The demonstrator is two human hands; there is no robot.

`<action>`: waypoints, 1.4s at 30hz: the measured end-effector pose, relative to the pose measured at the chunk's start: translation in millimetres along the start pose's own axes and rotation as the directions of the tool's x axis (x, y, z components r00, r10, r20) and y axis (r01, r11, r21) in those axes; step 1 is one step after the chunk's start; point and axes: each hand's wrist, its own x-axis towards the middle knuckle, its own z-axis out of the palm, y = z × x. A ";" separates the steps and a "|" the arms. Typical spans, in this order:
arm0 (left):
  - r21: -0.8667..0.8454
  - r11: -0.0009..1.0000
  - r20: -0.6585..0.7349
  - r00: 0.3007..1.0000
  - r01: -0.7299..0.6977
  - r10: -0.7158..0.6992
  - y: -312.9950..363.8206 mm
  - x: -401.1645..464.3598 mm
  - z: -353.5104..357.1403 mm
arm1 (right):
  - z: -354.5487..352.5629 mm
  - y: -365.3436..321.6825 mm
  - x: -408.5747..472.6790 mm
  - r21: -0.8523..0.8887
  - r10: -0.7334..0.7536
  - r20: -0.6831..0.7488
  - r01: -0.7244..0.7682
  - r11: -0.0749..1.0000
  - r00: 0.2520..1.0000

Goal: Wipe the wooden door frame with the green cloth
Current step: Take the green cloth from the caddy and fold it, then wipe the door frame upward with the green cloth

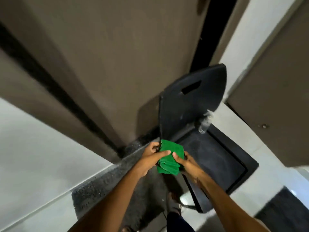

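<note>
We see the green cloth folded into a thick wad, held up in front of us between both hands, low in the view and clear of any surface. Our left hand closes its grip on the cloth's left edge, thumb lying across the top fold and fingers curled behind. Our right hand pinches the right side, thumb pressed on the front and fingers wrapped under. Just beyond the cloth stands a black plastic chair, its back with a slot handle rising toward us and its seat below our right forearm. A clear bottle stands beside the chair back. To the left runs the brown wooden door frame, with the door next to it, and a dark speckled threshold crosses the pale floor beneath our left arm.
</note>
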 end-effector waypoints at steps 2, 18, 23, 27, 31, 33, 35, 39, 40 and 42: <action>-0.023 0.998 -0.032 0.998 -0.057 0.057 19.2 -26.8 -37.3 | 41.0 -20.6 -9.4 -0.090 -0.113 -0.012 0.111 0.990 0.994; 0.701 0.289 -0.330 0.062 -0.652 0.942 276.8 -260.4 -229.4 | 336.8 -322.0 -196.4 -0.279 -0.967 0.249 0.960 -0.023 0.050; 0.935 0.177 -0.263 -0.265 -0.308 0.928 364.9 -324.3 -252.9 | 389.7 -402.7 -258.5 -0.223 -0.951 0.155 0.929 -0.297 -0.267; 0.998 0.067 -0.064 -0.315 -0.001 0.947 409.6 -361.9 -275.2 | 415.6 -444.8 -267.9 -0.322 -0.929 0.160 0.872 -0.370 -0.335; 0.977 0.075 -0.003 -0.343 0.198 0.939 428.6 -389.5 -317.0 | 425.8 -457.1 -247.7 -0.577 -0.758 0.242 0.538 -0.615 -0.606; 0.950 0.115 0.000 -0.369 0.289 0.930 446.3 -403.0 -332.8 | 432.5 -449.8 -234.3 -0.559 -0.679 0.296 0.454 -0.694 -0.672; 0.917 0.135 0.003 -0.345 0.376 0.939 463.4 -408.1 -344.2 | 441.9 -436.6 -225.1 -0.541 -0.741 0.276 0.538 -0.646 -0.613; 0.869 0.113 0.087 -0.373 0.482 0.924 473.9 -382.8 -372.4 | 470.7 -426.6 -209.5 -0.578 -0.840 0.229 0.625 -0.524 -0.492; 0.864 0.109 0.106 -0.389 0.492 0.915 477.2 -380.0 -377.2 | 476.3 -435.7 -212.9 -0.602 -0.834 0.218 0.603 -0.523 -0.506; 0.847 0.107 0.122 -0.385 0.521 0.915 478.6 -377.4 -383.5 | 485.1 -451.6 -226.5 -0.636 -0.824 0.213 0.566 -0.525 -0.525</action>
